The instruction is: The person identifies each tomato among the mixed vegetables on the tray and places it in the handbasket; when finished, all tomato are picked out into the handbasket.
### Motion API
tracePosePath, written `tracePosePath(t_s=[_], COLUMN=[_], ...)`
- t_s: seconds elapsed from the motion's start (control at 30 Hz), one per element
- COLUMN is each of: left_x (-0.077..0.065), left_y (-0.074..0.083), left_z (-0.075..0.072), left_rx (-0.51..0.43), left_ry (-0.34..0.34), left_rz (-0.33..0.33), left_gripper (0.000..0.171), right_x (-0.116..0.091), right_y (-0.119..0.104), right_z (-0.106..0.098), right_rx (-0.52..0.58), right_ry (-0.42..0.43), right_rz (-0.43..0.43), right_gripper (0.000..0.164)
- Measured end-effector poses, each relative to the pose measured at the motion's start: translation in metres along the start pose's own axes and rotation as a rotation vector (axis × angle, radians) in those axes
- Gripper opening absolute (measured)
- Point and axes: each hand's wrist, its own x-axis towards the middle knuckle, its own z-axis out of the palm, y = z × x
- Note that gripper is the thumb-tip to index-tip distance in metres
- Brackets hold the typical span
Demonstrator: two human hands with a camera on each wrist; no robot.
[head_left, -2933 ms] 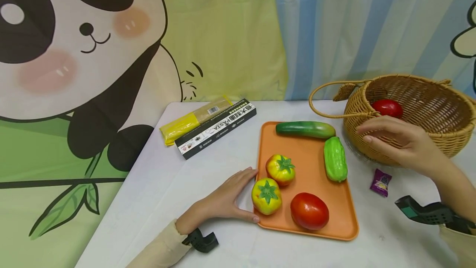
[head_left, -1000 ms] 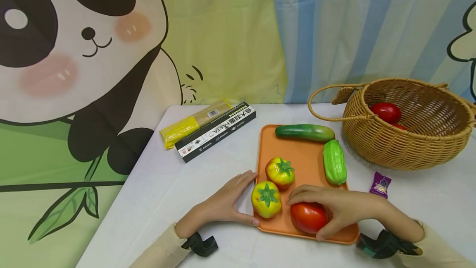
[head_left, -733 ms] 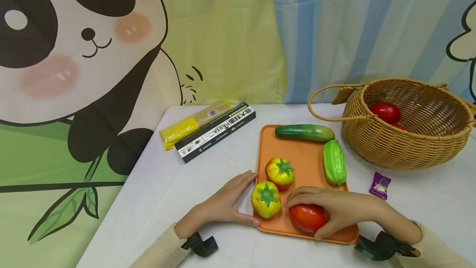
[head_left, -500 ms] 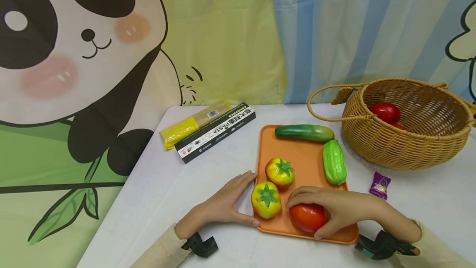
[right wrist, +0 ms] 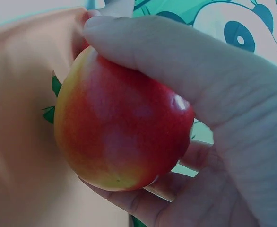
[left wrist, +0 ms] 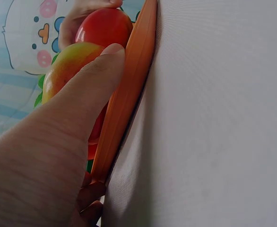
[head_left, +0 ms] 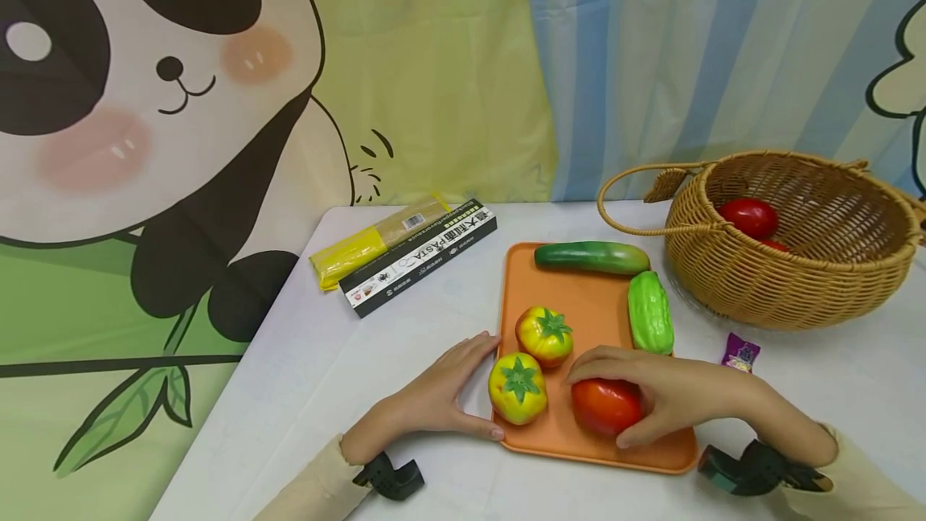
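Note:
My right hand (head_left: 669,392) grips a red tomato (head_left: 606,407) over the near right part of the orange tray (head_left: 596,312), thumb on the near side and fingers over the far side. In the right wrist view the tomato (right wrist: 122,123) shows a yellowish end, with green leaf tips behind it. My left hand (head_left: 434,396) is spread along the tray's left edge, its fingertips and thumb touching the rim. Beside it on the tray sit two yellow-red tomatoes with green leafy tops, a nearer tomato (head_left: 518,388) and a farther tomato (head_left: 544,336).
A dark green cucumber (head_left: 592,258) and a bumpy light-green vegetable (head_left: 650,313) lie on the tray. At right stands a wicker basket (head_left: 788,288) holding red items (head_left: 748,218). A purple wrapped candy (head_left: 740,350), a pasta box (head_left: 419,257) and a yellow packet (head_left: 350,257) lie on the table.
My right hand came from the basket to the tray and took hold of the red tomato, which has just shifted slightly away and to the right. My left hand stays at the tray's edge.

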Motion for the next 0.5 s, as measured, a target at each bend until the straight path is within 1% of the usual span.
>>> tracePosePath(t_s=[0.13, 0.27, 0.37, 0.5], left_x=[0.000, 0.000, 0.000, 0.000], left_y=[0.000, -0.001, -0.001, -0.001], left_z=[0.000, 0.000, 0.000, 0.000], left_rx=[-0.001, -0.002, -0.003, -0.006], left_ry=[-0.001, -0.002, -0.002, -0.003], left_rz=[0.001, 0.001, 0.000, 0.000], left_gripper=[0.112, 0.113, 0.113, 0.113], right_x=[-0.003, -0.007, -0.009, -0.012], right_y=[-0.003, -0.006, -0.007, -0.008], right_z=[-0.006, -0.011, -0.015, -0.019], right_rx=[0.010, -0.024, -0.060, -0.077], right_ry=[0.025, 0.072, 0.111, 0.146], right_rz=[0.025, 0.038, 0.034, 0.027], right_gripper=[0.060, 0.060, 0.059, 0.060])
